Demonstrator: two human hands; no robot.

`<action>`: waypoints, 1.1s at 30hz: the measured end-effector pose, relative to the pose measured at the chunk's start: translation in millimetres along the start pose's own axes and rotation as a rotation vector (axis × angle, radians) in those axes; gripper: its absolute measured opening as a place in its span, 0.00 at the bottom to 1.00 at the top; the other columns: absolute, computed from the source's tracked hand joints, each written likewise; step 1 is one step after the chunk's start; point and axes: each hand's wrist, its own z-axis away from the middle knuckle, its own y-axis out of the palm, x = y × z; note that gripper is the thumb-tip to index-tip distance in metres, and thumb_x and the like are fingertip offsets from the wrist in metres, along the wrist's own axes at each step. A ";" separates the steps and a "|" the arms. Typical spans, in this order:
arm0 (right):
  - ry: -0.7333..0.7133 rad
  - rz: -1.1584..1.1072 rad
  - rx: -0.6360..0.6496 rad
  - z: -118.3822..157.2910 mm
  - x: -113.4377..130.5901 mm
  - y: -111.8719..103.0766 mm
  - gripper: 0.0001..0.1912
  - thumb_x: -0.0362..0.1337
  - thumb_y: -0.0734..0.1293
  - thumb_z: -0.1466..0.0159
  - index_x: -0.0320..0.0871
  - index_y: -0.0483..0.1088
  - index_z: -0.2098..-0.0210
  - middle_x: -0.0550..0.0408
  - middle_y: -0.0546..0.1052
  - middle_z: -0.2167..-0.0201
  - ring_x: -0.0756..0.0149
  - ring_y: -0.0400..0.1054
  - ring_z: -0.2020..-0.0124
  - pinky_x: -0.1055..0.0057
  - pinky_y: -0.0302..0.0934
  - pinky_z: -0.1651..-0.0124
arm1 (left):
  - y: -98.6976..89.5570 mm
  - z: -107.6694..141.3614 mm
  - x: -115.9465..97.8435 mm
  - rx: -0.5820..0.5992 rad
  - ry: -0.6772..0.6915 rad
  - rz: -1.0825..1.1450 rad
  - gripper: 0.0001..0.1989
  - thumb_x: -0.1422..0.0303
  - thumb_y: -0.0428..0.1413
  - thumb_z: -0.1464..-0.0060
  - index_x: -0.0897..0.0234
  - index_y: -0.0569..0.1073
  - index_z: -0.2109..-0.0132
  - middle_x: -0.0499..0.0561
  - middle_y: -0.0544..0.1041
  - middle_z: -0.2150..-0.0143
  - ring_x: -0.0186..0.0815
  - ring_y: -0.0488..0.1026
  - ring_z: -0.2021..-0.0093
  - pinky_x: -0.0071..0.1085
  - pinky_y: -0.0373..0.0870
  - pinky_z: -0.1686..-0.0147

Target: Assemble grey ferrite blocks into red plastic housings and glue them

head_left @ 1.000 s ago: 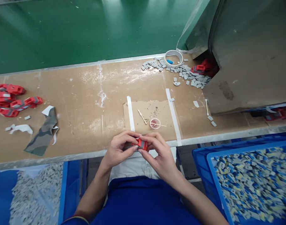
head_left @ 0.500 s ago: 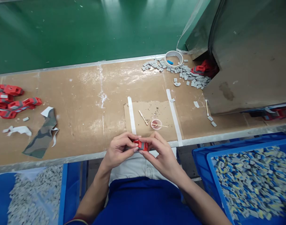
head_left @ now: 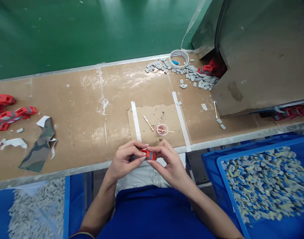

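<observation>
A small red and grey plastic piece (head_left: pixel 150 155), shaped like a toy vehicle body, is held over the table's front edge. My left hand (head_left: pixel 128 158) pinches its left end, and my right hand (head_left: pixel 169 160) grips its right end between thumb and fingers. The fingers cover much of it. Just beyond my hands lies a cardboard sheet (head_left: pixel 152 111) taped down with white strips. On it are a small clear cup (head_left: pixel 162 129) of reddish contents with a stick across it, and a cotton swab (head_left: pixel 148 123).
Red pieces (head_left: pixel 7 114) lie at the left near a camouflage cloth strip (head_left: pixel 39 146). A tape roll (head_left: pixel 179 59) sits among small grey tiles (head_left: pixel 204 81). Blue bins of small parts stand below, left (head_left: pixel 66 205) and right (head_left: pixel 220 166). A large box-like panel (head_left: pixel 264 59) rises at the right.
The view has shifted slightly, so the table items appear a little further left. Both hands keep hold of the red and grey piece with almost the same grip.
</observation>
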 end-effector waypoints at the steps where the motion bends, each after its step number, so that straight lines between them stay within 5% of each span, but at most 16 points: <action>1: 0.003 -0.007 -0.001 0.3 -0.1 0.5 0.14 0.32 0.70 0.29 0.47 0.73 0.45 0.55 0.70 0.59 0.69 0.72 0.63 0.71 0.74 0.59 | 0.1 0.0 -0.4 -0.004 -0.003 0.001 0.03 0.76 0.65 0.39 0.63 0.81 0.61 0.58 0.83 0.53 0.40 0.84 0.50 0.32 0.81 0.53; 9: -0.002 -0.010 0.001 -0.7 2.4 4.2 0.13 0.31 0.70 0.30 0.47 0.74 0.46 0.55 0.69 0.61 0.68 0.71 0.63 0.70 0.73 0.58 | 2.0 0.5 -0.6 -0.026 -0.032 0.051 0.04 0.75 0.65 0.39 0.63 0.80 0.64 0.56 0.83 0.54 0.39 0.83 0.51 0.30 0.80 0.53; 11: 0.036 -0.146 -0.061 1.3 -0.6 12.1 0.12 0.33 0.71 0.30 0.48 0.74 0.47 0.55 0.70 0.59 0.69 0.73 0.61 0.71 0.74 0.57 | 2.8 1.7 0.1 -0.039 -0.058 0.110 0.03 0.73 0.65 0.38 0.62 0.82 0.57 0.58 0.83 0.51 0.39 0.83 0.49 0.31 0.80 0.51; 16: 0.165 -0.483 -0.168 6.2 -5.2 29.8 0.13 0.43 0.70 0.27 0.49 0.68 0.47 0.51 0.77 0.54 0.63 0.79 0.53 0.65 0.77 0.49 | 5.6 7.0 3.5 -0.042 -0.113 0.190 0.22 0.71 0.66 0.38 0.61 0.76 0.38 0.62 0.83 0.42 0.43 0.83 0.46 0.34 0.81 0.48; 24: -0.052 0.176 -0.134 4.2 2.3 2.6 0.05 0.33 0.66 0.26 0.48 0.73 0.53 0.47 0.76 0.51 0.60 0.76 0.49 0.64 0.75 0.51 | 4.3 2.2 -1.1 -0.014 0.003 -0.126 0.20 0.73 0.67 0.41 0.60 0.79 0.42 0.59 0.84 0.50 0.40 0.82 0.53 0.33 0.80 0.54; 29: -0.067 0.289 0.064 1.3 0.5 -4.4 0.07 0.30 0.62 0.26 0.46 0.68 0.60 0.51 0.73 0.62 0.60 0.75 0.58 0.66 0.71 0.58 | 0.6 -1.0 -3.9 0.081 0.008 -0.193 0.17 0.75 0.65 0.40 0.63 0.79 0.45 0.58 0.83 0.53 0.38 0.82 0.56 0.30 0.79 0.56; 33: -0.036 0.319 0.056 -1.4 -0.5 4.1 0.10 0.29 0.60 0.27 0.45 0.65 0.65 0.52 0.70 0.64 0.60 0.73 0.62 0.66 0.68 0.60 | -3.8 -0.8 -3.1 0.094 0.021 -0.195 0.16 0.75 0.63 0.40 0.63 0.80 0.45 0.59 0.84 0.52 0.39 0.83 0.54 0.30 0.79 0.54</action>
